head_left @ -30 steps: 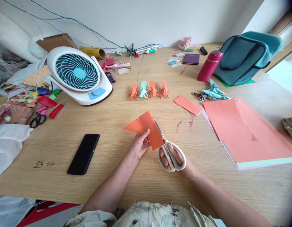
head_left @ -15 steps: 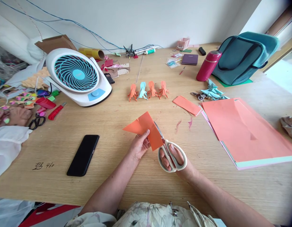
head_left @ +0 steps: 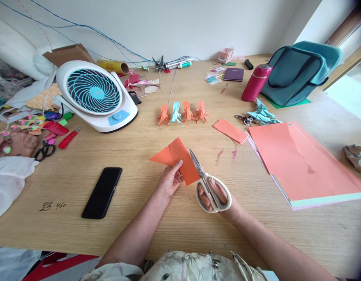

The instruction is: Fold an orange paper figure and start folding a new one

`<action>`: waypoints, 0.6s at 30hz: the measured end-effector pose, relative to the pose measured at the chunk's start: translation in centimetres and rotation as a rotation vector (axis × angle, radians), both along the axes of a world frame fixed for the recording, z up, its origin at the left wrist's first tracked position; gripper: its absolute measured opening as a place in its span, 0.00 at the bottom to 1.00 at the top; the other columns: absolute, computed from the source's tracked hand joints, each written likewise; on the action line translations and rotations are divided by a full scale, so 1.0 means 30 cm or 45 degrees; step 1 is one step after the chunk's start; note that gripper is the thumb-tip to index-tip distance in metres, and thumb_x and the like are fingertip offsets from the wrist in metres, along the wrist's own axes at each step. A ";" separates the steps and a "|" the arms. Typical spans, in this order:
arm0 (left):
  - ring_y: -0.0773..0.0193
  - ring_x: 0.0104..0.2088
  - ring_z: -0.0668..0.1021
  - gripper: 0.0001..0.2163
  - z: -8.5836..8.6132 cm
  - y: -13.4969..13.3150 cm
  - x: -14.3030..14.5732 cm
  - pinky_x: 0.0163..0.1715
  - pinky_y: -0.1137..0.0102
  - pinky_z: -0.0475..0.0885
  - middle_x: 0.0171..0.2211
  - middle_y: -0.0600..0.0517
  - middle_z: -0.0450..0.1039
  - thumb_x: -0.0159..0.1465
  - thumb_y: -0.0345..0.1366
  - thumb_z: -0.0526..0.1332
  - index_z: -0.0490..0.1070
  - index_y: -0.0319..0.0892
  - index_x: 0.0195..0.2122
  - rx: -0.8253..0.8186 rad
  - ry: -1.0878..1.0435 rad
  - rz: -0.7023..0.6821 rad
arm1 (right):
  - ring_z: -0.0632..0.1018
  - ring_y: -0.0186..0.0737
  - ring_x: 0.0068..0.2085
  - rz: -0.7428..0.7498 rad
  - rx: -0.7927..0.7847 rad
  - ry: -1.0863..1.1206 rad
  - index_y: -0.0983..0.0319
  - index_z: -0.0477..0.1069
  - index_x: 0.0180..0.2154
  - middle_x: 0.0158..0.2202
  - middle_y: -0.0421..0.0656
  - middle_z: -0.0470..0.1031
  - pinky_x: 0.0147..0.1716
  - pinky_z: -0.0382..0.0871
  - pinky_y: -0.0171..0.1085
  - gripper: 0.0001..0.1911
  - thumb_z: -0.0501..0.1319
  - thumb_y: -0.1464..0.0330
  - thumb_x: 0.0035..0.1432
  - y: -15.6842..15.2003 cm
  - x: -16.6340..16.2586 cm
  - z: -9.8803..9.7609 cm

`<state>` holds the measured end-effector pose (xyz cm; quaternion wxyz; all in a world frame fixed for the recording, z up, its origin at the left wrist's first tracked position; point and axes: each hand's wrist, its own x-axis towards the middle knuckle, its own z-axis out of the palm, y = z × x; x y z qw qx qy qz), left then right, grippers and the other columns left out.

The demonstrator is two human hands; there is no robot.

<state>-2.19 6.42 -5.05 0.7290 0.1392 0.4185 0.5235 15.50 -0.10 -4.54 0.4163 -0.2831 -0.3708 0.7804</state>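
Note:
My left hand (head_left: 171, 179) pinches a folded piece of orange paper (head_left: 176, 154) between thumb and fingers, its pointed end toward the left. Fingers and thumb of my right hand (head_left: 212, 194) sit in the handles of cream-handled scissors (head_left: 208, 187). The blades look nearly closed and lie just beside the paper's right edge. Beyond the hands stand several folded paper figures in a row, orange ones (head_left: 187, 111) and a light blue one (head_left: 176, 113). A folded orange strip (head_left: 230, 130) lies to the right of them.
Large coloured sheets (head_left: 303, 164) cover the right side. A black phone (head_left: 102, 193) lies at left, with a fan (head_left: 95, 95) behind it. A red bottle (head_left: 256, 82) and a teal bag (head_left: 297, 76) stand at back right. Another person's hand (head_left: 24, 142) is at far left, near black scissors (head_left: 45, 151).
The scissor blades have come away from the paper's right edge and show more fully. The orange paper and my left hand have shifted slightly left.

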 end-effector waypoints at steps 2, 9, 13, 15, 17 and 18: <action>0.63 0.36 0.84 0.12 0.004 0.014 -0.014 0.34 0.72 0.79 0.40 0.50 0.83 0.58 0.30 0.70 0.76 0.39 0.43 -0.001 -0.003 0.070 | 0.65 0.30 0.18 0.035 0.011 -0.059 0.62 0.69 0.35 0.19 0.37 0.66 0.17 0.55 0.31 0.25 0.52 0.47 0.67 0.001 0.007 -0.004; 0.65 0.32 0.82 0.09 0.048 0.036 -0.055 0.35 0.73 0.78 0.33 0.50 0.82 0.55 0.29 0.71 0.78 0.39 0.38 0.023 0.015 0.050 | 0.70 0.35 0.27 -0.260 0.435 -0.469 0.60 0.69 0.44 0.28 0.40 0.72 0.27 0.64 0.35 0.19 0.60 0.51 0.64 0.047 0.094 0.036; 0.64 0.29 0.81 0.13 0.062 0.006 -0.042 0.29 0.74 0.75 0.32 0.48 0.82 0.51 0.32 0.75 0.79 0.37 0.37 -0.003 0.015 -0.319 | 0.71 0.41 0.41 -0.553 0.683 -0.889 0.56 0.67 0.50 0.47 0.44 0.72 0.43 0.67 0.42 0.22 0.69 0.61 0.56 0.093 0.144 0.044; 0.63 0.29 0.81 0.16 0.065 -0.012 -0.028 0.28 0.74 0.74 0.33 0.46 0.82 0.50 0.33 0.75 0.80 0.37 0.39 -0.031 0.016 -0.495 | 0.70 0.43 0.43 -0.631 0.802 -1.071 0.55 0.67 0.52 0.51 0.46 0.70 0.45 0.66 0.44 0.22 0.68 0.64 0.57 0.106 0.152 0.036; 0.63 0.32 0.81 0.17 0.066 -0.027 -0.013 0.31 0.74 0.74 0.36 0.46 0.82 0.50 0.34 0.76 0.80 0.38 0.41 -0.048 0.019 -0.626 | 0.70 0.44 0.43 -0.661 0.934 -1.180 0.56 0.68 0.52 0.50 0.47 0.71 0.43 0.66 0.44 0.20 0.67 0.67 0.58 0.112 0.148 0.024; 0.63 0.33 0.81 0.17 0.065 -0.032 -0.007 0.32 0.74 0.74 0.37 0.45 0.82 0.49 0.34 0.76 0.80 0.39 0.41 -0.050 0.021 -0.658 | 0.70 0.45 0.42 -0.667 1.009 -1.207 0.57 0.68 0.50 0.47 0.46 0.72 0.42 0.66 0.44 0.18 0.66 0.69 0.58 0.113 0.144 0.019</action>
